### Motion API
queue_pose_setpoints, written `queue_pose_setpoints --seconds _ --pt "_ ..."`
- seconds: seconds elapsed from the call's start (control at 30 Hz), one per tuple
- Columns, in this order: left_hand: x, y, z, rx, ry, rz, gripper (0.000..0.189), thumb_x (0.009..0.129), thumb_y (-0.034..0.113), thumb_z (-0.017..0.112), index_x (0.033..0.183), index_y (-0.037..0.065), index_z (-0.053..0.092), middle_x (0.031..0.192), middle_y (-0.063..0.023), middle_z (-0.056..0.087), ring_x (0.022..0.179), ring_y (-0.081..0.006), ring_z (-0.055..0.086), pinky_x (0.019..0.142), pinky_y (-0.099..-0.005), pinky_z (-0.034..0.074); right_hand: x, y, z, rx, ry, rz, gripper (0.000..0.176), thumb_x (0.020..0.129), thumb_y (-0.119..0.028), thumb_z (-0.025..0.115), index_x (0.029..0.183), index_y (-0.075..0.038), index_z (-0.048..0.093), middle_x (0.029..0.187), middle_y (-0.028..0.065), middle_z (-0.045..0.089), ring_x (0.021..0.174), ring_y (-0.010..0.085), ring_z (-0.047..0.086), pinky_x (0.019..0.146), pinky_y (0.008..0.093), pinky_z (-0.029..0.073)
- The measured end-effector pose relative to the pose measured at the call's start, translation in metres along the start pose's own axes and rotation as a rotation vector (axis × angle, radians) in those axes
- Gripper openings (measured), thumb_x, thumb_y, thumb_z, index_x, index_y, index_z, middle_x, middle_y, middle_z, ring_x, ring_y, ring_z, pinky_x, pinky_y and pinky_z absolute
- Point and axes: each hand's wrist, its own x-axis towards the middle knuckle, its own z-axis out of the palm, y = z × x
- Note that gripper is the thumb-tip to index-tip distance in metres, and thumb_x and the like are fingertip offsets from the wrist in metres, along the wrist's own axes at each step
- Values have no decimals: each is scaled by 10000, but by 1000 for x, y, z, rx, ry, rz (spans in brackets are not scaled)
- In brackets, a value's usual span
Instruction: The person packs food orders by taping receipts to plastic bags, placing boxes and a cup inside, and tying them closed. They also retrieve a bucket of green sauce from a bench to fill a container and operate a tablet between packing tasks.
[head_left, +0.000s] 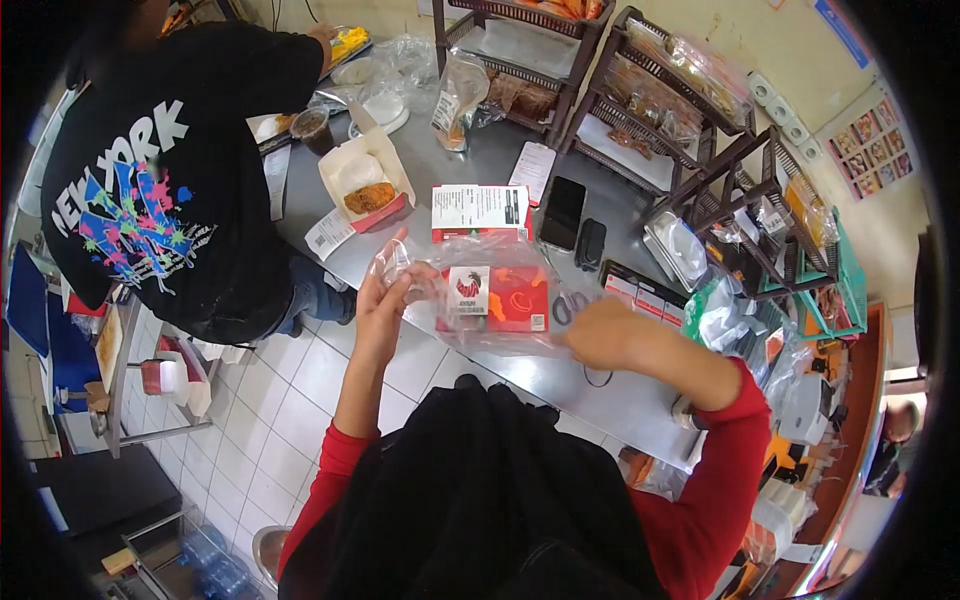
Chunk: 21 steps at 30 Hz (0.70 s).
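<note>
A clear plastic bag (468,335) with a red printed food box (515,298) inside lies across the metal table's near edge. My left hand (390,297) pinches the bag's left end, the thin film bunched at its fingers. At the other end, my right hand (605,335) is closed on the bag's right side; its fingertips are partly hidden. Dark scissor handles (568,306) show just beside that hand, through or next to the film. Behind the bag sits another red box with a white receipt (478,207) on top.
An open food box (365,185) holds rice and a fried piece. A phone (563,213) and a small black device (591,243) lie right of the receipt. Brown racks (625,150) with packed food line the back. A co-worker in a black shirt (190,170) stands left.
</note>
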Motion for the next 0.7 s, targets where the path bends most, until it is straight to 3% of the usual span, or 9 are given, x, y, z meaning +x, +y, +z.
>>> queue_pose_setpoints --seconds 0.07,0.13,0.2,0.23,0.37,0.43,0.5,0.57,0.7 --pt "-14 18 2 9 -154 67 413 891 75 504 1286 -26 436 908 -121 647 766 -176 627 711 -296 507 -60 16 -25 142 408 -523 365 735 -179 630 1100 -198 634 622 30 646 579 200 638 526 311 469" --pt "-27 31 12 246 -337 106 335 891 78 493 1206 -37 512 905 -132 657 758 -188 637 703 -294 507 -42 43 -60 624 494 -939 264 721 -129 607 981 -139 652 584 31 615 590 210 628 538 316 461" --pt "-30 15 12 434 -336 78 251 887 92 500 1072 -33 615 1013 -168 641 874 -194 633 737 -288 493 37 65 -82 434 1150 -329 229 746 -135 588 971 -101 615 809 103 649 758 250 637 653 329 478" --pt "-28 -4 7 303 -266 129 239 884 103 506 1044 -37 614 1064 -198 612 920 -227 619 745 -296 491 95 82 -81 277 1178 -195 535 708 -229 676 1208 -142 509 1163 202 538 1061 309 536 856 427 427" --pt "-14 -36 -17 125 -109 169 278 875 146 524 1115 10 565 1109 -182 582 1007 -229 577 836 -282 440 255 80 -22 145 913 146 1198 449 -445 821 1445 -217 195 1287 272 386 1207 437 352 945 654 239" --pt "-17 -31 -25 205 10 20 361 874 155 525 1216 39 515 1033 -142 617 918 -168 591 787 -248 435 239 88 -36 331 865 136 1200 440 -441 822 1443 -211 204 1263 263 407 1209 415 360 944 637 261" --pt "-14 1 -19 474 -82 -67 412 898 120 472 1293 6 443 793 -114 661 526 -83 526 489 -206 427 186 90 -48 550 872 118 1186 450 -455 821 1436 -189 218 1213 256 444 1169 397 404 957 551 323" --pt "-9 7 -23 512 -151 -119 397 893 108 475 1278 12 459 819 -125 668 512 -75 505 478 -200 415 114 97 -41 853 1042 -86 1091 525 -429 804 1421 -148 249 1223 238 458 1156 337 440 968 439 360" --pt "-7 -13 -7 188 249 -121 90 875 117 539 891 28 545 793 -53 608 592 -72 541 494 -168 398 48 15 11 2241 879 -718 848 656 -145 743 1376 -85 297 1163 131 510 1016 239 538 884 345 450"
